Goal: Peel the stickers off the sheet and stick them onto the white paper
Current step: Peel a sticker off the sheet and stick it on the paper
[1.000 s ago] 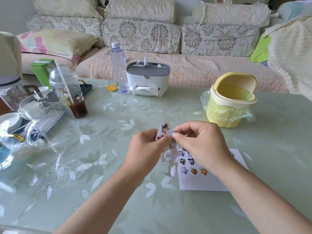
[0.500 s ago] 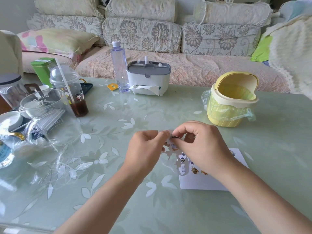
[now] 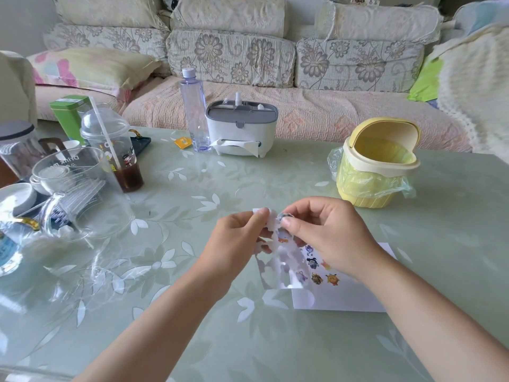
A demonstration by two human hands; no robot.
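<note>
Your left hand (image 3: 237,238) grips the sticker sheet (image 3: 273,271); your right hand (image 3: 327,235) pinches a blurred sticker (image 3: 284,215), hiding part of the white paper (image 3: 338,297).

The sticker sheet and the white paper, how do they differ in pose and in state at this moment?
The sticker sheet is held up, pinched by the left hand, while the right hand pinches a sticker at its top; the white paper lies flat on the table. The sticker sheet is bent and full of holes; the white paper is whole and carries several stickers. Both are pale and thin.
</note>
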